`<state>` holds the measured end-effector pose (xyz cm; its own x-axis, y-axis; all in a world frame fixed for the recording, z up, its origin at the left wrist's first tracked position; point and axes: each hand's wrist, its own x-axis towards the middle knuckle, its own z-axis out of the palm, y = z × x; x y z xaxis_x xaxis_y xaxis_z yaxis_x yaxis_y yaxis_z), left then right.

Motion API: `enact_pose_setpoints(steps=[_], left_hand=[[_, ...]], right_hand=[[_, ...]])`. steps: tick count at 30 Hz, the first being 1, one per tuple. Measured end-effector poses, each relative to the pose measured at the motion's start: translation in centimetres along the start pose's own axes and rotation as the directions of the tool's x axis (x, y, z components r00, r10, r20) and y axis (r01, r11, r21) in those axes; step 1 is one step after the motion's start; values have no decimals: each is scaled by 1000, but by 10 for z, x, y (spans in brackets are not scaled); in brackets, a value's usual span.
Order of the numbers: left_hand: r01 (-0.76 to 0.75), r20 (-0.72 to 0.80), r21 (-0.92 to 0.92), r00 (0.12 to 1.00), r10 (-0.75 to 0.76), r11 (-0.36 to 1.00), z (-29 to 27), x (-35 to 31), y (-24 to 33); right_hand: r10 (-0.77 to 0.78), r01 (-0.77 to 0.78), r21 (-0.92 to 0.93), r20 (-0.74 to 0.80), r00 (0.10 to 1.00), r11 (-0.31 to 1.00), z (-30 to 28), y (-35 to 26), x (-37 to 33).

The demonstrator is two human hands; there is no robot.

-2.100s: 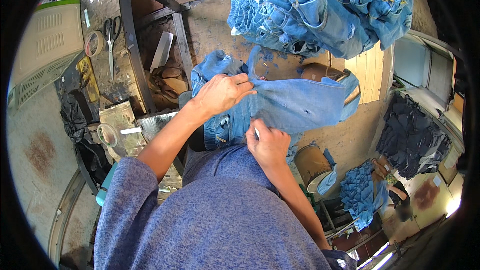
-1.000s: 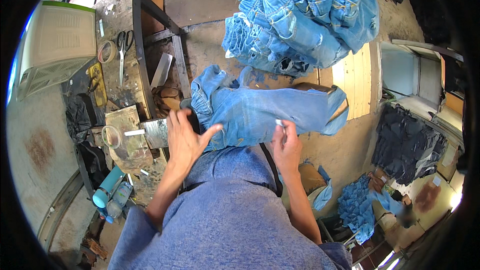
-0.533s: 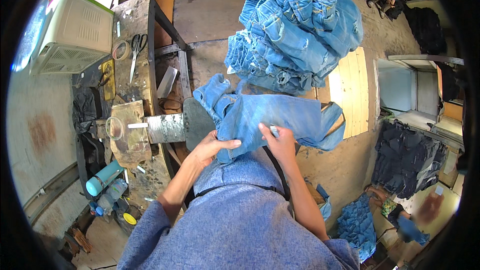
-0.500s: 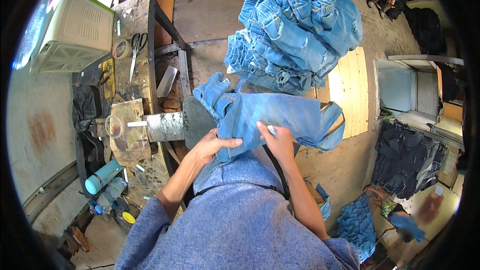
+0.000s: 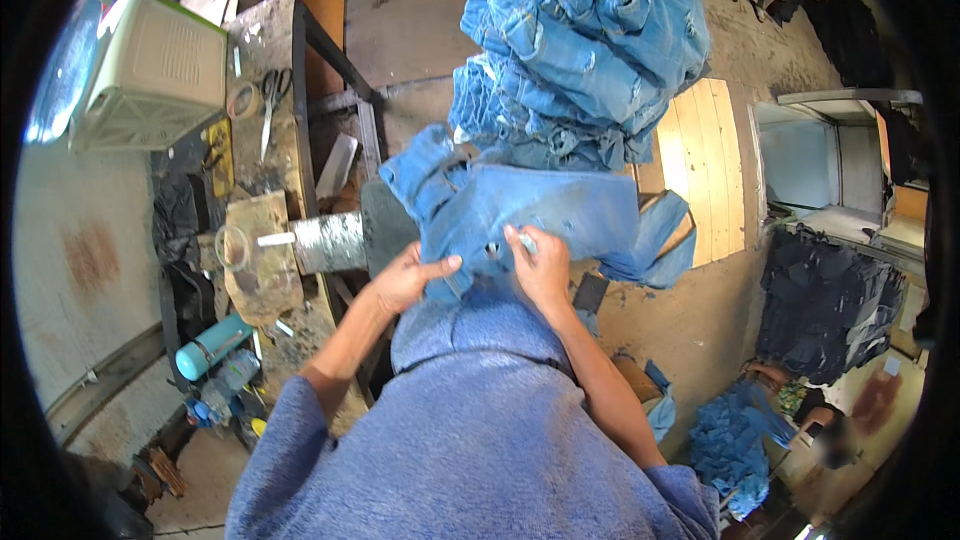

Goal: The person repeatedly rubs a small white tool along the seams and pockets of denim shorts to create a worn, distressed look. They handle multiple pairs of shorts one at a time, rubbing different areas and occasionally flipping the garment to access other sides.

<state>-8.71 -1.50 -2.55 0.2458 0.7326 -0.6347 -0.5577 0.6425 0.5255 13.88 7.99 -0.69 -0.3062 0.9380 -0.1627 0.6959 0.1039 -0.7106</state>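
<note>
A pair of blue jeans [image 5: 560, 202] lies stretched across my lap, its waist end bunched to the left and a leg folded over at the right. My left hand [image 5: 402, 280] grips the near left edge, thumb on top and the other fingers hidden beneath the cloth. My right hand [image 5: 543, 268] is closed in a pinch over the denim, a short white chalk stick [image 5: 528, 241] showing partly between the fingers. A small dark-rimmed hole [image 5: 491, 250] shows in the fabric between my hands.
Beyond the jeans rises a large heap of denim garments [image 5: 590, 40]. On the worn workbench [image 5: 270, 30] at left lie scissors [image 5: 272, 105], tape rolls and white sticks, near a teal bottle [image 5: 213, 347]. Dark cloth [image 5: 825, 305] is piled at right; another person [image 5: 815, 425] sits beyond it.
My right hand has moved slightly left and up over the cloth. The hole between my hands now shows. My left hand has shifted a little left, and the view has moved slightly.
</note>
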Motion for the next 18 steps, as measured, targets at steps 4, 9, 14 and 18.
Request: enact_pose_setpoints(steps=[4,9,14,18], left_hand=[[122,-58,-156,989,-133,980,12,2,-6],[86,-50,124,995,-81,989,29,7,-3],[39,-38,187,999,-32,982,35,9,0],[53,-46,254,998,-42,966,31,10,2]], right_hand=[[173,-193,285,93,980,939,-12,-7,-17],[181,-331,458,342,922,825,-26,-10,-37],[209,-385,409,413,887,827,-20,-5,-36],[237,-449,515,426,873,730,-13,5,-37]])
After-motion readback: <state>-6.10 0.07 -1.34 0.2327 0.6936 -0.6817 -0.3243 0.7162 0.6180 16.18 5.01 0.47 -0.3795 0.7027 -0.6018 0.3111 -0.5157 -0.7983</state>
